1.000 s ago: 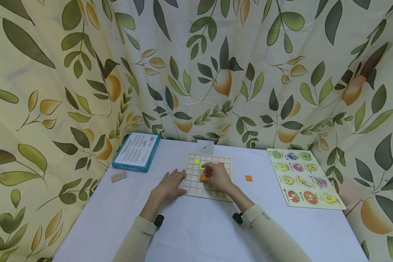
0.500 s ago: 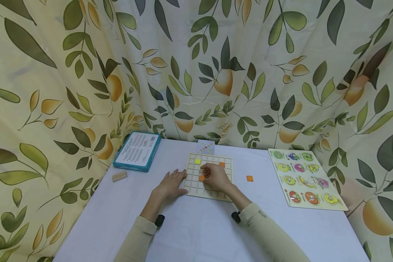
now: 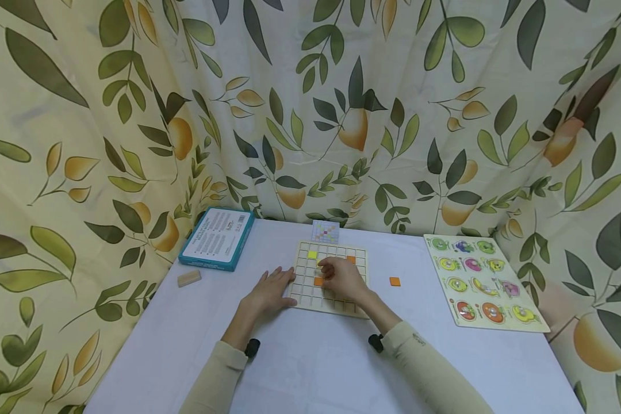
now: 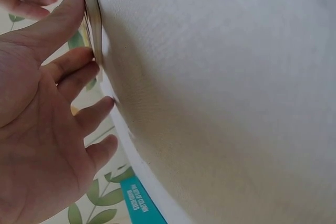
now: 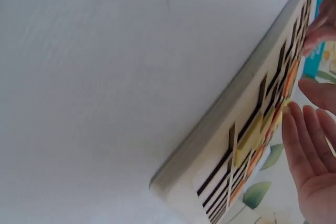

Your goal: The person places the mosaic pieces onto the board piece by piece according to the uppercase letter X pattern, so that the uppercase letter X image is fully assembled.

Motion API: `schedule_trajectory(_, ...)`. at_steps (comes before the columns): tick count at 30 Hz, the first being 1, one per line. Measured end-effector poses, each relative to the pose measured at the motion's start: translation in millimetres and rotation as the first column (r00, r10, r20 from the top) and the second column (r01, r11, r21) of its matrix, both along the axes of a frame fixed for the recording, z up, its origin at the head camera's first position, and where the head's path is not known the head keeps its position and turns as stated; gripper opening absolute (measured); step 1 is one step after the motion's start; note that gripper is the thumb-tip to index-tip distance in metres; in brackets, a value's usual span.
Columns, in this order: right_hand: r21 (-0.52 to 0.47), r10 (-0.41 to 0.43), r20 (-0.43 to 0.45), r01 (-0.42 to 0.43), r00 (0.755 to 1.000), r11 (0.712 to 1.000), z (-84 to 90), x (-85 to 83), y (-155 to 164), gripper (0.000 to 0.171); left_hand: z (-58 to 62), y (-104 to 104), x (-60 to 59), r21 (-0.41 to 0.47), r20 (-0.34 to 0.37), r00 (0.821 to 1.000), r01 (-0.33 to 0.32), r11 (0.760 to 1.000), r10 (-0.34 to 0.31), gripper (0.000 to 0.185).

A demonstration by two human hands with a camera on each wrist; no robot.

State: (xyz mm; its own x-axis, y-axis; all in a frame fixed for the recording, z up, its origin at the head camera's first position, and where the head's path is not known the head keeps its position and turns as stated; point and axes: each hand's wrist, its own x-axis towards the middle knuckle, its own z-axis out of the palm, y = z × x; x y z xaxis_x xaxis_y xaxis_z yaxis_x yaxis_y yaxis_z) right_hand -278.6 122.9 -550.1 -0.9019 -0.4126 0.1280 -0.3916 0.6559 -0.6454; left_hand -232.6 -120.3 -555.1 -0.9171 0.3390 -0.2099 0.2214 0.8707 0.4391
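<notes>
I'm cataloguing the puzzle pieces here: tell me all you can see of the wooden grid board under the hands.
The wooden grid board is pale, square and thick-edged, lying flat on the white table. Its cells hold a yellow tile and orange tiles; most are bare. The left hand rests flat against its left edge; the right hand lies over its middle.

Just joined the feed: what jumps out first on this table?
Mid-table, both hands work a wooden grid board: the left hand lies flat against its left edge, and the right hand hovers over its cells beside an orange tile. A bright fruit puzzle lies at the right, a teal box at the back left, and one loose orange square between board and puzzle.
</notes>
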Motion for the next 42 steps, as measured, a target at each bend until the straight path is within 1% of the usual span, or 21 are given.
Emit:
schedule_trajectory(4,-0.034,-0.021,0.003,0.021,1.000,0.999,5.2,-0.5,8,0.045,1.5,0,0.8,0.010,-0.001,1.000,-0.011,1.000,0.011,0.079)
schedule_trajectory(9,-0.030,-0.073,0.003,0.073,0.997,0.997,8.6,-0.2,23,0.042,2.4,-1,2.2,0.007,-0.009,1.000,-0.012,1.000,0.012,0.080)
schedule_trajectory(13,-0.042,-0.091,-0.008,0.091,0.996,0.995,10.3,0.7,37,0.042,1.7,-3,2.7,-0.003,-0.006,1.000,-0.004,1.000,0.004,0.080)
schedule_trajectory(17,-0.051,-0.113,-0.026,0.111,0.993,0.992,13.8,0.2,52,0.042,1.2,-4,2.1,-0.019,-0.007,1.000,-0.010,1.000,0.010,0.082)
schedule_trajectory(22,-0.021,-0.170,-0.065,0.169,0.983,0.985,14.4,-0.3,72,0.042,0.9,-4,1.8,-0.024,-0.009,1.000,-0.017,1.000,0.016,0.085)
schedule_trajectory(27,0.014,-0.219,-0.083,0.221,0.972,0.975,13.0,1.8,93,0.044,-1.8,-5,0.5,-0.027,-0.016,1.000,-0.003,1.000,0.003,0.085)
schedule_trajectory(31,0.051,-0.247,-0.071,0.251,0.966,0.967,11.5,0.4,110,0.048,-1.7,-5,0.5,-0.026,-0.018,1.000,0.002,1.000,-0.003,0.084)
schedule_trajectory(35,0.098,-0.259,-0.050,0.263,0.965,0.960,7.4,-1.3,127,0.053,-1.2,-5,-0.2,-0.017,-0.019,1.000,0.000,1.000,-0.001,0.081)
schedule_trajectory(39,0.144,-0.269,-0.046,0.273,0.962,0.951,3.3,1.5,143,0.055,-2.1,-3,-1.3,-0.014,-0.013,1.000,0.014,1.000,-0.014,0.080)
schedule_trajectory(42,0.165,-0.281,-0.020,0.281,0.959,0.946,0.7,4.8,153,0.056,-2.3,-1,-1.7,-0.019,-0.015,1.000,0.019,1.000,-0.020,0.080)
